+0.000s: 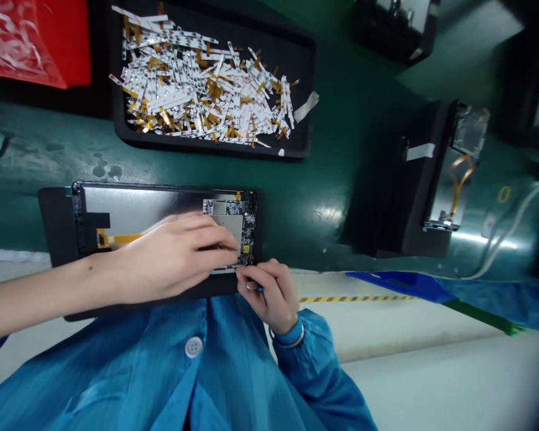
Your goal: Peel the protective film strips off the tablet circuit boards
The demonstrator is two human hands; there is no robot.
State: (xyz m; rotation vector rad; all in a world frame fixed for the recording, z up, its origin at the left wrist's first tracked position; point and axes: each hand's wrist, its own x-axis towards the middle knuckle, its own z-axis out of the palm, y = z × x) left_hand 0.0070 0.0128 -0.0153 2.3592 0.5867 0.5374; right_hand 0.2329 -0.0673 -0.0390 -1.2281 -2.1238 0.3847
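Observation:
An opened tablet (179, 200) lies on a black pad (56, 218) at the table's front edge, its silver back and inner parts exposed. My left hand (179, 254) rests palm down over it, fingers stretched and slightly bent across the green-black circuit board (248, 224) at the right end. A yellow-orange flat cable (121, 239) runs under that hand. At the tablet's lower right corner, my right hand (272, 293) is closed in a pinch against the edge. A small metallic and blue bit shows among its curled fingers; what they hold is hidden.
Beyond the tablet stands a black tray (215, 149) heaped with white and amber LED strips (206, 90). A red bin (67, 45) holds clear scraps at the far left. To the right, another opened device (453, 173) leans on a black block (413, 197), near a white cable (516, 218).

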